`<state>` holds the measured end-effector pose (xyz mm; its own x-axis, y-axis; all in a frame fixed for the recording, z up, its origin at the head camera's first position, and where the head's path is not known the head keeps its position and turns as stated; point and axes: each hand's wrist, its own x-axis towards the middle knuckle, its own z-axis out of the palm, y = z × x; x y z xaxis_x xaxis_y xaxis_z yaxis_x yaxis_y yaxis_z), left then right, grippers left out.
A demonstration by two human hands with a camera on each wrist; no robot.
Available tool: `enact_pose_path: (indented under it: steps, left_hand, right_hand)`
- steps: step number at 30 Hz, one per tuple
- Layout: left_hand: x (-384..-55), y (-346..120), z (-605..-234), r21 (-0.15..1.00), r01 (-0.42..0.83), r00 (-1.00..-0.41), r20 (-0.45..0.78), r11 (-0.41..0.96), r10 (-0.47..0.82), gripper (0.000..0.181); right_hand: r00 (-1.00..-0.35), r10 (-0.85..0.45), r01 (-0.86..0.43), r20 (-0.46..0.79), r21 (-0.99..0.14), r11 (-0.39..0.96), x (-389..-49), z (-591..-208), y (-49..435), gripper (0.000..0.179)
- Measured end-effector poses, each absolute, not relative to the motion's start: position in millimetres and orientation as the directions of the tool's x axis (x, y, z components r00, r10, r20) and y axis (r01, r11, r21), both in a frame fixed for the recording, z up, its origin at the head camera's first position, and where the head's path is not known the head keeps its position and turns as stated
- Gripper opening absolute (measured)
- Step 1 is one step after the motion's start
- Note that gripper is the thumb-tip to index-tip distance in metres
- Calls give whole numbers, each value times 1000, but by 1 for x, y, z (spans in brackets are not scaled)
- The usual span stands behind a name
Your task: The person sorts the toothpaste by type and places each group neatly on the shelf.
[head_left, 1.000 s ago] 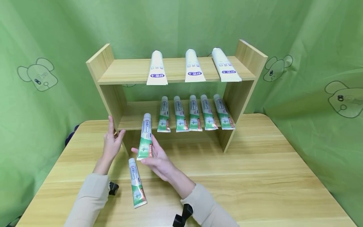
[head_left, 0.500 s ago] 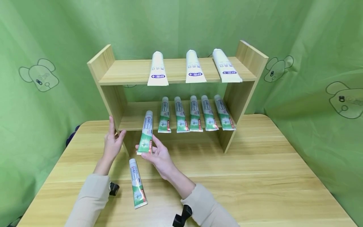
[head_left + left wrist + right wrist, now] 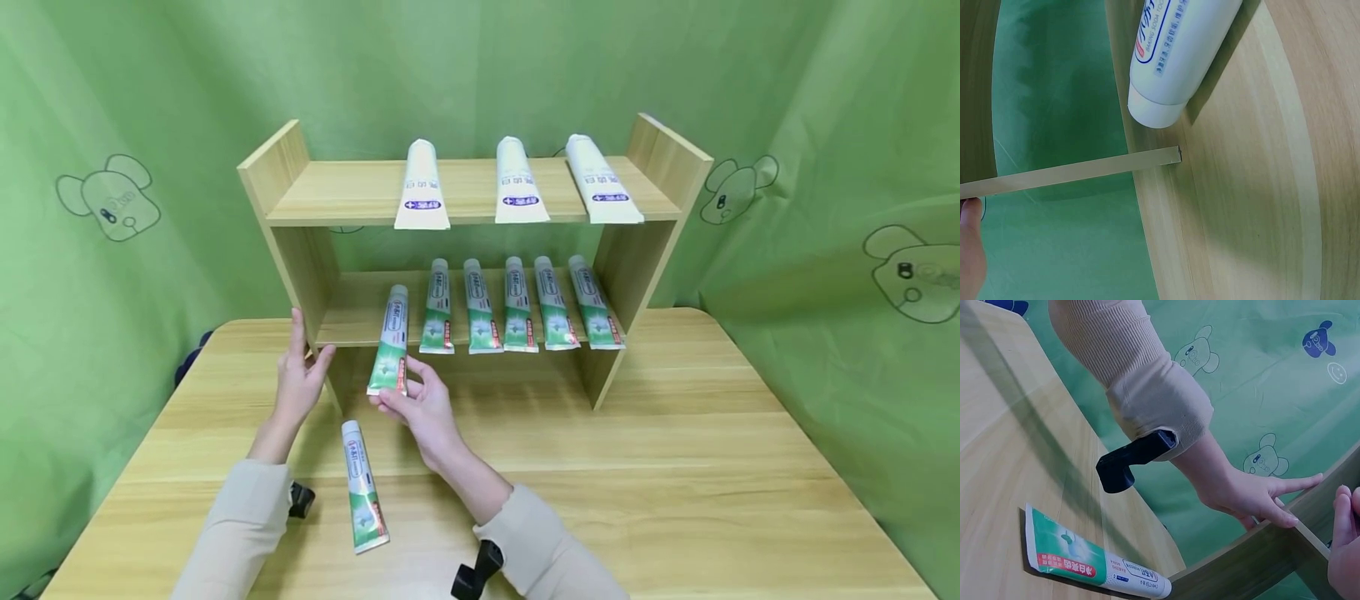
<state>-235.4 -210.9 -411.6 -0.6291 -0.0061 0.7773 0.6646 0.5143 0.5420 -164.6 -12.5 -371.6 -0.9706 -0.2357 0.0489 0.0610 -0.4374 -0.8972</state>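
In the head view my right hand [image 3: 427, 417] pinches a green-and-white toothpaste tube [image 3: 390, 342] near its flat lower end. The tube's cap points up and away, overlapping the left part of the middle shelf [image 3: 348, 321]. My left hand [image 3: 297, 379] rests against the left side panel of the wooden rack [image 3: 288, 275], index finger straight, thumb by the shelf's front corner. Another toothpaste tube [image 3: 363, 487] lies on the table between the forearms; the right wrist view shows this tube [image 3: 1094, 559] too. Only part of the right hand [image 3: 1346, 544] shows there.
Several matching tubes [image 3: 517, 307] lie side by side on the middle shelf, right of the held one. On the top shelf [image 3: 352, 187] are white tubes [image 3: 422, 187] with purple labels. The wooden table [image 3: 712, 467] extends right; a green curtain [image 3: 480, 67] hangs behind.
My right hand has moved the held tube up and slightly forward, toward the middle shelf. The left hand stays at the rack's side, and the view has shifted slightly.
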Motion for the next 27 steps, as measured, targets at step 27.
enact_pose_path:
  steps: [27]
  left_hand:
    - [-235,-212,-410,536,666,-630,776,519,7,85]
  right_hand:
    - [-986,-165,125,-34,-803,-583,-163,-367,-24,38]
